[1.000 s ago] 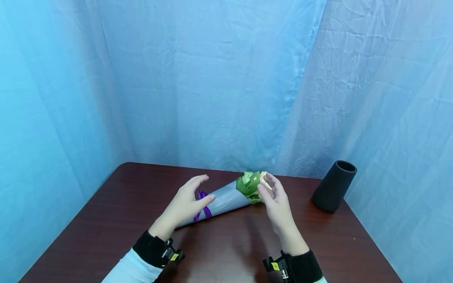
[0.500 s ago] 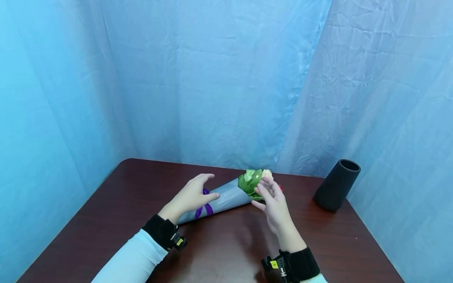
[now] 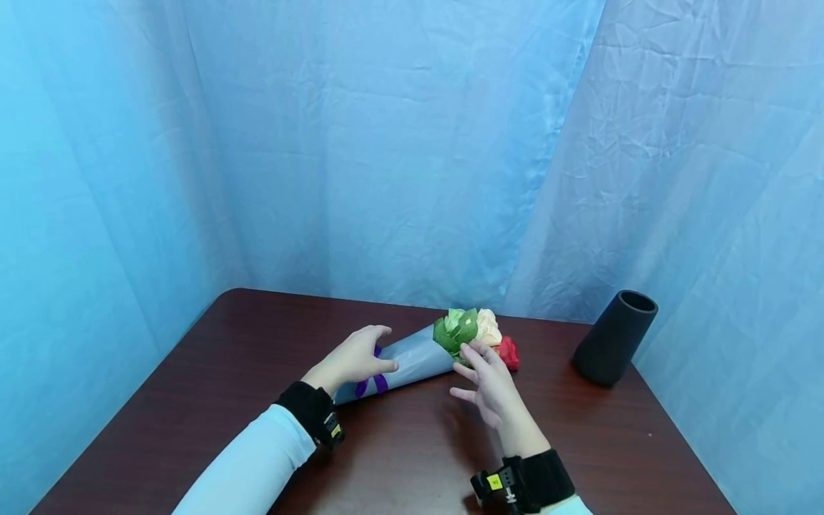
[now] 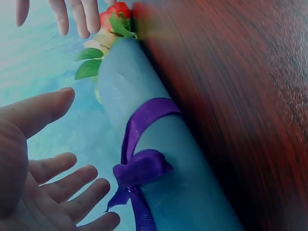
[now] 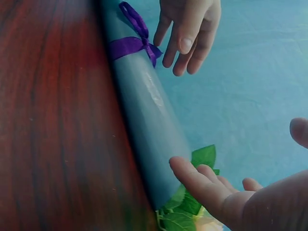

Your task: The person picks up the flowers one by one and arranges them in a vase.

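In the head view, the wrapped bouquet (image 3: 415,357) lies aslant on the desk (image 3: 399,458), cream and red blooms to the right. The left hand (image 3: 354,355) hovers by the purple ribbon (image 3: 381,384), thumb and fingers apart; the right hand (image 3: 494,390), fingers spread, is at the flower end. A black vase (image 3: 605,350) stands further right. Left wrist: the bow (image 4: 142,168), left fingers parted just beside it. Right wrist: right fingers near the leaves (image 5: 204,156), contact impossible to tell.
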The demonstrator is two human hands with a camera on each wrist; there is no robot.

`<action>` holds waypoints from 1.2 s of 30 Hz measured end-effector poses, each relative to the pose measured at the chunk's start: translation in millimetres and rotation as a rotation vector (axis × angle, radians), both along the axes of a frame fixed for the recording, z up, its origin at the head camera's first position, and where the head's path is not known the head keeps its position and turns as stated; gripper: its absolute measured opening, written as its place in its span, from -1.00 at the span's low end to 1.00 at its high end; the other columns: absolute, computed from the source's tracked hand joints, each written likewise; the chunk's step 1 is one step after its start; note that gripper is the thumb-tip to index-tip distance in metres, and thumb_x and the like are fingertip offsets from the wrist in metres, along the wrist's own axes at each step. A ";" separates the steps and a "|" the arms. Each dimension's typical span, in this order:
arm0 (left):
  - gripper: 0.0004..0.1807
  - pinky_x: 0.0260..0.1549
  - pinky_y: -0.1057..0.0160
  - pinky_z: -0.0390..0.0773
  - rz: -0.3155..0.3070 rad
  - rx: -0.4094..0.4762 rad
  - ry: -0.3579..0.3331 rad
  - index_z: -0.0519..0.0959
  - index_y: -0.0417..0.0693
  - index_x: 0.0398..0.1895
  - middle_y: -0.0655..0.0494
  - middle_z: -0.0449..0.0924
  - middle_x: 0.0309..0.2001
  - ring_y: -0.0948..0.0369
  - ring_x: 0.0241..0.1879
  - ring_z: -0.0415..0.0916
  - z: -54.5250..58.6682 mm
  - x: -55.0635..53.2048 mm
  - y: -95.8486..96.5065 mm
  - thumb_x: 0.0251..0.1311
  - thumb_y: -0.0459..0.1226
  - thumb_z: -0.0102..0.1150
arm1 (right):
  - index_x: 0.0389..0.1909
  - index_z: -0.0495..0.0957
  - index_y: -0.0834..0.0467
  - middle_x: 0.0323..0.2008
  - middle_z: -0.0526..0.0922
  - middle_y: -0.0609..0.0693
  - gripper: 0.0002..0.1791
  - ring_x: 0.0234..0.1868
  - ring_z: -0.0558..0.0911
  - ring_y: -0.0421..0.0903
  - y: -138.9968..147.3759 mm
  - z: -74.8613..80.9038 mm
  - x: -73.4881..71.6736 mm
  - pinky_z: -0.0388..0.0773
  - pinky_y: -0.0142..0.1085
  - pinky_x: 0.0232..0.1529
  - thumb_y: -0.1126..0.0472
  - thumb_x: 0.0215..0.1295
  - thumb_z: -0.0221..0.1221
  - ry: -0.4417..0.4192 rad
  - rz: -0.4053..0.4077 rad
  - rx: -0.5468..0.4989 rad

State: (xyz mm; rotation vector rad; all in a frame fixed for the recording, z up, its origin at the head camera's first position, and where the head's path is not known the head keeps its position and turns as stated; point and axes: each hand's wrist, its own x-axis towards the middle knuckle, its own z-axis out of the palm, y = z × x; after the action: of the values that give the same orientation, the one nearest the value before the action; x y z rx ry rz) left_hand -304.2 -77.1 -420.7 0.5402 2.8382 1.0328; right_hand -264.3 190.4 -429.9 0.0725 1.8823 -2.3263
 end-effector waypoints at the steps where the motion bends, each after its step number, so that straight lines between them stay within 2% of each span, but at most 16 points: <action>1: -0.19 0.30 -0.10 0.36 -0.002 -0.012 -0.011 0.36 -0.16 0.46 -0.10 0.38 0.40 -0.03 0.38 0.32 -0.8 -0.9 0.4 0.20 -0.09 0.46 | 0.57 -0.08 0.27 0.51 0.12 0.31 -0.10 0.46 0.25 0.30 -1.0 -1.6 -0.1 0.36 0.32 0.21 -0.07 0.50 0.16 -0.013 0.008 0.010; 7: -0.20 0.29 -0.08 0.38 -0.021 -0.086 -0.058 0.36 -0.19 0.46 -0.10 0.40 0.39 -0.02 0.36 0.35 -8.2 -7.3 2.5 0.22 -0.08 0.43 | 0.57 -0.06 0.25 0.50 0.16 0.29 0.00 0.45 0.29 0.29 -6.3 -10.0 1.6 0.44 0.27 0.17 -0.18 0.40 0.24 -0.072 0.052 0.054; 11: -0.24 0.30 -0.08 0.37 -0.047 -0.114 -0.064 0.37 -0.22 0.45 -0.11 0.42 0.37 -0.02 0.35 0.37 -12.9 -10.5 5.3 0.26 -0.09 0.39 | 0.57 -0.07 0.26 0.50 0.14 0.32 0.05 0.45 0.27 0.32 -8.5 -13.7 4.5 0.47 0.29 0.13 -0.21 0.36 0.26 -0.090 0.076 0.060; 17: -0.31 0.32 -0.06 0.35 -0.067 -0.176 -0.062 0.41 -0.16 0.43 -0.07 0.44 0.36 0.00 0.35 0.37 -17.7 -12.8 8.8 0.28 -0.15 0.37 | 0.59 -0.10 0.26 0.50 0.10 0.35 0.11 0.46 0.23 0.33 -10.3 -16.3 6.4 0.46 0.33 0.10 -0.24 0.32 0.29 -0.110 0.103 0.054; 28: -0.35 0.28 -0.06 0.39 -0.047 -0.236 -0.111 0.44 -0.11 0.42 -0.05 0.47 0.33 0.07 0.22 0.43 -13.9 -15.4 8.3 0.27 -0.19 0.36 | 0.59 -0.10 0.25 0.50 0.10 0.35 0.09 0.46 0.23 0.33 -11.7 -16.9 3.9 0.44 0.36 0.10 -0.23 0.34 0.27 -0.110 0.102 0.050; 36: -0.38 0.27 -0.06 0.39 -0.063 -0.237 -0.125 0.48 -0.08 0.38 -0.04 0.49 0.31 0.07 0.24 0.43 -15.6 -16.8 7.0 0.26 -0.19 0.37 | 0.62 -0.12 0.21 0.54 0.07 0.30 0.04 0.44 0.27 0.34 -7.9 -15.4 1.0 0.54 0.28 0.01 -0.19 0.41 0.23 -0.104 0.086 0.164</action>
State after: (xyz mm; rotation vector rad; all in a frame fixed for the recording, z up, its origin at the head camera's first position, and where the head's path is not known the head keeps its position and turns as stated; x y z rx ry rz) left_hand -320.9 -70.1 -436.3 0.5186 2.7605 0.6811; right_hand -263.3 182.5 -445.2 0.1255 1.9796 -2.0678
